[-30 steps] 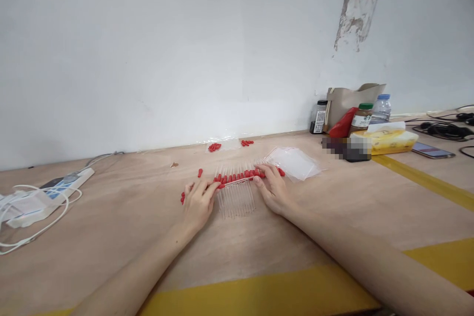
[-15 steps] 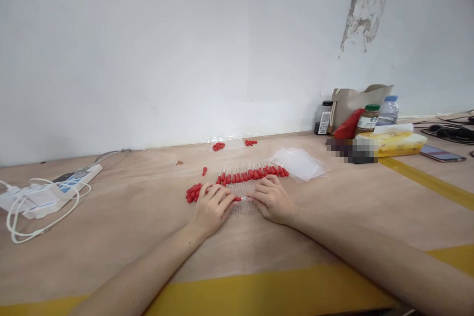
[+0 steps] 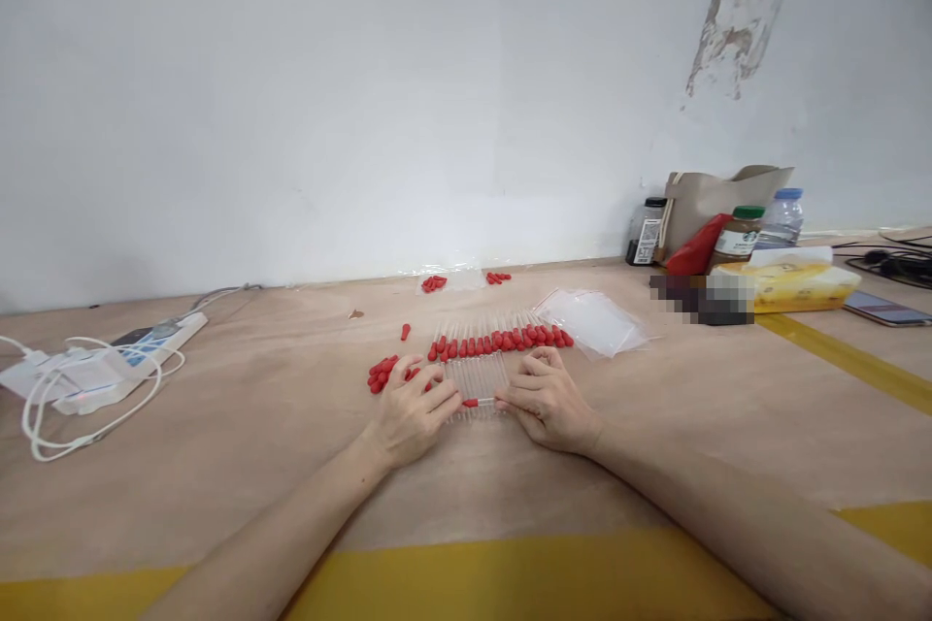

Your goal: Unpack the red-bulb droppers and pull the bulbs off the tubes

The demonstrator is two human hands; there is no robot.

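Between my fingertips lies a dropper with a red rubber bulb [image 3: 470, 403] and a clear glass tube [image 3: 485, 402]. My left hand [image 3: 412, 412] pinches the bulb end. My right hand [image 3: 549, 400] pinches the tube, whose far end is hidden in the fingers. Beneath them lie several bare glass tubes [image 3: 477, 374] side by side. Behind these is a row of droppers with red bulbs [image 3: 502, 341], their tubes pointing to the wall. Loose red bulbs [image 3: 380, 375] are heaped beside my left hand, which partly covers them. One single bulb [image 3: 406, 332] lies farther back.
Clear plastic bags [image 3: 593, 322] lie right of the row; bagged bulbs [image 3: 435, 284] lie by the wall. A power strip [image 3: 156, 349] with white cables is at left. At right are a tissue pack [image 3: 797, 283], jar [image 3: 737, 241], bottle [image 3: 784, 218], bag [image 3: 706, 199] and phone [image 3: 888, 309].
My hands have drawn slightly apart, and more of the bulb and glass tube shows between them. The whole view has shifted a little, with things sitting farther right.
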